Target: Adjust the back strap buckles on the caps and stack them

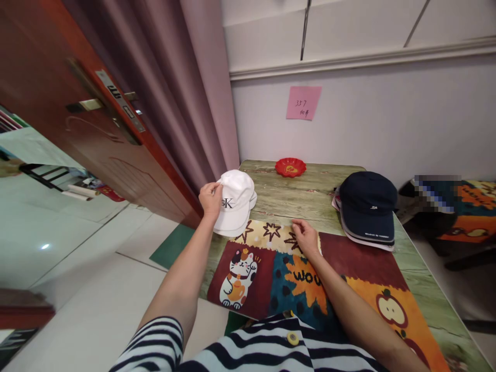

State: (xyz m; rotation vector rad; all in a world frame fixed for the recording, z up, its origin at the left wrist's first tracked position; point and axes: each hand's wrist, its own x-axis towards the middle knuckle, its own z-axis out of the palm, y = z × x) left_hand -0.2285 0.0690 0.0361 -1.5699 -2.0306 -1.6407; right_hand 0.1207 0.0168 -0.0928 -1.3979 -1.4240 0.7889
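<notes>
A white baseball cap (236, 199) with dark letters on its front sits at the table's left edge, on top of at least one more pale cap. My left hand (211, 199) pinches the cap's left side between thumb and fingers. Loosely curled, my right hand (306, 237) rests at the far edge of a patterned mat (364, 258), with nothing visible in it. To the right of that hand, a navy cap (368, 199) tops another stack of caps, its brim toward me.
A red scalloped dish (290, 167) stands at the back of the wood-grain table (310, 194), near the wall. A pink note (304, 103) is stuck above it. The open wooden door (127, 165) and a mauve curtain (186, 93) are close on the left.
</notes>
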